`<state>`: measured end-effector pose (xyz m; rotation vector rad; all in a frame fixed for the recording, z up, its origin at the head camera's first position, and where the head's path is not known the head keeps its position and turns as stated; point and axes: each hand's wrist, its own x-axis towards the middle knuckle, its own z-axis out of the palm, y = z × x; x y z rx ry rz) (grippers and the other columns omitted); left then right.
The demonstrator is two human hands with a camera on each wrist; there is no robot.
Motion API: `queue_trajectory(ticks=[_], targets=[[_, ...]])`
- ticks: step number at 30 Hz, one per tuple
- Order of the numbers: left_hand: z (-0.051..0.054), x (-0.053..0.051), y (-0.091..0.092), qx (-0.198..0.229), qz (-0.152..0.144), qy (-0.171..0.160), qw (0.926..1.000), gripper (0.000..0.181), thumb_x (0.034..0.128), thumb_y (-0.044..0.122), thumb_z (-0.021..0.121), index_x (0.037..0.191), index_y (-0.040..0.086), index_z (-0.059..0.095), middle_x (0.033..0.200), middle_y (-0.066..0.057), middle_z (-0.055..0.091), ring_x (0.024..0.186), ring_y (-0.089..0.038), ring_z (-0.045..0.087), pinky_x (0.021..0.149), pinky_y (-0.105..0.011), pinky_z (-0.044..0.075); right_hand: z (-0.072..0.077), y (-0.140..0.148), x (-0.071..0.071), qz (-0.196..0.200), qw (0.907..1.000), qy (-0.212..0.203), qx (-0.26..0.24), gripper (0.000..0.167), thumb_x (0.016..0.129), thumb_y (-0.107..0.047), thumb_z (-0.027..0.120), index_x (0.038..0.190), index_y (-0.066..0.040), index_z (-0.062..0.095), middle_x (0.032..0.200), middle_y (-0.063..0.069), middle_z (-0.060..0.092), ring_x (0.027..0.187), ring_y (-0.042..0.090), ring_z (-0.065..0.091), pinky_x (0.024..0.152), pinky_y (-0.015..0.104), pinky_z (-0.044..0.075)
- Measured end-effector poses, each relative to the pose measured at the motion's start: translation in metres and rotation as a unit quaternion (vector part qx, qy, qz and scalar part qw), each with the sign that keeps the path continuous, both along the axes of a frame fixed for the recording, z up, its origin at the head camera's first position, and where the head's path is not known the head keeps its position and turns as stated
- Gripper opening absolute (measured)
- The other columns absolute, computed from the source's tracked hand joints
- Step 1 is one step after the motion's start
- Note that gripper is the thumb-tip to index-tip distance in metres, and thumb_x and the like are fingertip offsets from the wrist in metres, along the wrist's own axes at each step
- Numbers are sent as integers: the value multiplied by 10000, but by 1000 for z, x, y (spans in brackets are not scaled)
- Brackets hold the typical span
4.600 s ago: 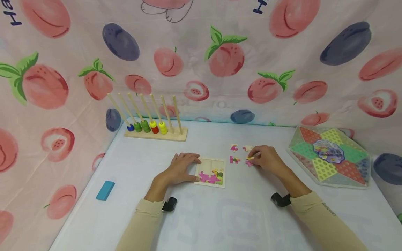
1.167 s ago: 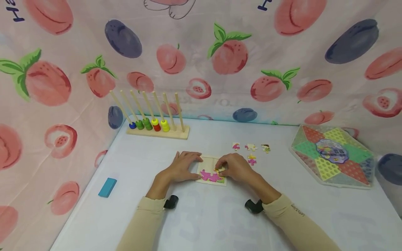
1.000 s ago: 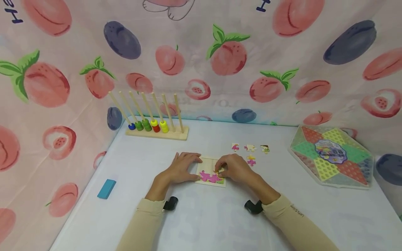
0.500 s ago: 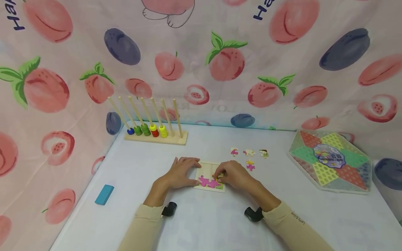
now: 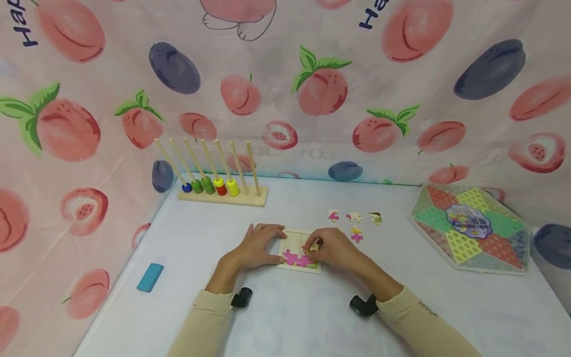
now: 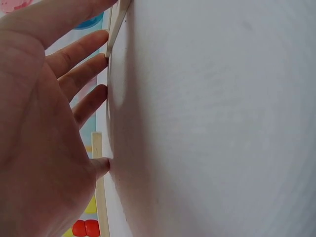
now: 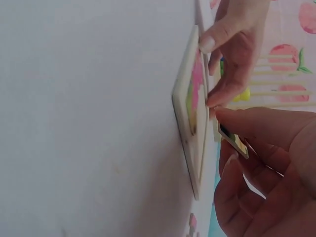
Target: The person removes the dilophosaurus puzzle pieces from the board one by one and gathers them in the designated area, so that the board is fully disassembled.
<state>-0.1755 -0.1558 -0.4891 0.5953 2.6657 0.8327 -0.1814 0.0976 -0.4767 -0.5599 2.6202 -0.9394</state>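
A square wooden puzzle tray (image 5: 292, 239) lies on the table, with joined pink pieces (image 5: 295, 259) along its lower part. My left hand (image 5: 256, 248) rests at its left side, thumb and index finger apart against the edge; its fingers look fairly straight in the left wrist view. Over the tray's right part, my right hand (image 5: 336, 248) pinches a puzzle piece (image 7: 239, 144), seen tilted and clear of the tray in the right wrist view. Several loose pieces lie to the upper right, among them a pink one (image 5: 333, 215) and a yellow-and-pink one (image 5: 356, 234).
A wooden bead rack (image 5: 223, 198) with upright pegs stands at the back left. On the left lies a blue block (image 5: 150, 277). A hexagonal patterned game box (image 5: 468, 225) occupies the right side. Fruit-printed cloth (image 5: 276, 64) hangs behind the table.
Since the earliest frame, my right hand has moved left from the loose pieces to the tray, pinching a piece. The lower-left loose piece is gone from its spot. My left hand has stayed at the tray.
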Motion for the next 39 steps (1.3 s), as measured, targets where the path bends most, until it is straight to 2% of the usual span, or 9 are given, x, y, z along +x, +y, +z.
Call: queue_trajectory(ticks=[5, 8, 14, 18, 25, 33, 39], targets=[[1, 1, -1, 19, 23, -12, 10000, 540, 836, 315, 834, 1318, 192, 623, 1583, -12, 484, 1507, -304, 345, 1248, -721, 23, 6, 9, -4, -171, 9993, -238, -215, 136, 847, -137, 823, 969, -186, 788, 993, -34, 738, 799, 142, 554, 651, 224, 487], [-3, 3, -2, -8, 13, 13, 10000, 535, 833, 320, 836, 1310, 198, 625, 1578, -10, 491, 1497, -304, 358, 1244, -727, 35, 5, 17, -4, -223, 9989, -128, -396, 159, 855, -129, 814, 1006, -173, 793, 1043, -6, 742, 807, 143, 556, 653, 220, 488], [-7, 8, -2, 76, -55, 13, 10000, 544, 835, 328, 833, 1314, 174, 625, 1577, -32, 490, 1496, -319, 354, 1232, -743, 39, 1, 37, -2, -451, 9953, 396, -763, 162, 864, -91, 797, 1010, -161, 802, 1051, 14, 756, 850, 140, 615, 688, 195, 533], [-7, 7, -2, 80, -88, 108, 9999, 541, 837, 320, 829, 1310, 163, 619, 1575, -44, 488, 1491, -330, 355, 1226, -751, 43, 4, 58, -3, -598, 9941, 410, -806, 139, 904, -110, 761, 1036, -138, 795, 1076, 50, 750, 920, 186, 650, 678, 199, 565], [-3, 1, -1, 49, -114, 141, 9998, 535, 843, 324, 820, 1318, 178, 623, 1582, -32, 485, 1496, -324, 352, 1231, -746, 43, 9, 102, -12, -961, 9931, 386, -555, 122, 914, -162, 760, 1013, -93, 779, 1106, 132, 714, 913, 229, 650, 583, 224, 545], [-3, 2, -2, -15, -78, 75, 9999, 542, 845, 333, 821, 1326, 187, 619, 1589, -18, 476, 1509, -310, 336, 1243, -729, 31, -4, 151, -13, -1225, 9921, 260, -107, 116, 921, -200, 759, 989, -106, 757, 1096, 145, 725, 836, 167, 615, 603, 228, 527], [1, 2, -1, -8, -92, 30, 10000, 545, 852, 334, 815, 1335, 184, 612, 1597, -20, 465, 1516, -313, 324, 1249, -718, 15, -12, 170, -13, -1372, 9894, 440, 205, 160, 896, -258, 790, 933, -117, 723, 961, 86, 721, 783, 132, 597, 617, 221, 470]])
